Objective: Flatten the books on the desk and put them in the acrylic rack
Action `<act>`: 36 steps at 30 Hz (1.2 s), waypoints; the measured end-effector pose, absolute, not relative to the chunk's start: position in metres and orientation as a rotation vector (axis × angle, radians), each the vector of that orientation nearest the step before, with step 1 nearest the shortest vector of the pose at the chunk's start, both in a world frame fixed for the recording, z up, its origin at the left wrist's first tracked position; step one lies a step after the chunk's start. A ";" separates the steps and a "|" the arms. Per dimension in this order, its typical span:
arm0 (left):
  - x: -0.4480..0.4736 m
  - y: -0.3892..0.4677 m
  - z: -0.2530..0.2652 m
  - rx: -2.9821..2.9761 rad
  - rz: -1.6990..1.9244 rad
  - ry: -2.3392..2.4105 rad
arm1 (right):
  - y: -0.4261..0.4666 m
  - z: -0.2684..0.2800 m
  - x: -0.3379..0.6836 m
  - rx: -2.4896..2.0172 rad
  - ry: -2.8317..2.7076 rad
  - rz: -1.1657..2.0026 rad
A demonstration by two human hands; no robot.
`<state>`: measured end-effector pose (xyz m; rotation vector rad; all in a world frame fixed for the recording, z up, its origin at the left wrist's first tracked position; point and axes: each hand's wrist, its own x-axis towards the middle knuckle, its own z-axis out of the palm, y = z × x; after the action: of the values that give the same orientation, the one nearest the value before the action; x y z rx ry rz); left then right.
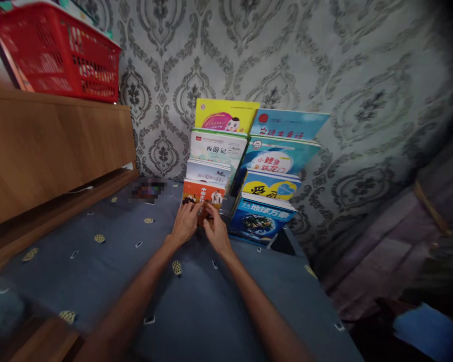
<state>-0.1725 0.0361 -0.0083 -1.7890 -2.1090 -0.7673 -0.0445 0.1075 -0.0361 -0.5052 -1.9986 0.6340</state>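
An orange book [207, 190] with drawn figures and Chinese characters on its cover stands at the front of the left column of a book rack. My left hand [186, 222] has its curled fingers on the lower left of that cover. On the lower right, my right hand [217, 232] grips at the same book with bent fingers, its fingertips close to the left hand's. The book's bottom edge is hidden behind both hands. Right behind it rise a pale book [207, 172], a light green-white book [221, 151] and a yellow book [226, 113].
The right column holds a blue earth-picture book [260, 221], a blue-yellow book [274, 187], a teal book [281, 156] and a light blue book [292, 123]. Patterned wallpaper stands behind. A wooden cabinet [56, 151] bearing a red basket [56, 50] is left, on the dark blue cloth [128, 271].
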 end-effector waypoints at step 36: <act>-0.370 0.054 -0.011 -1.506 0.253 -2.612 | 0.106 -0.077 -0.056 -0.617 -1.965 0.353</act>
<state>-0.3703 0.0538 -0.0110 -1.5058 -2.6117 0.2530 -0.0557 0.1063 -0.0772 -0.6169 -1.9646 0.3526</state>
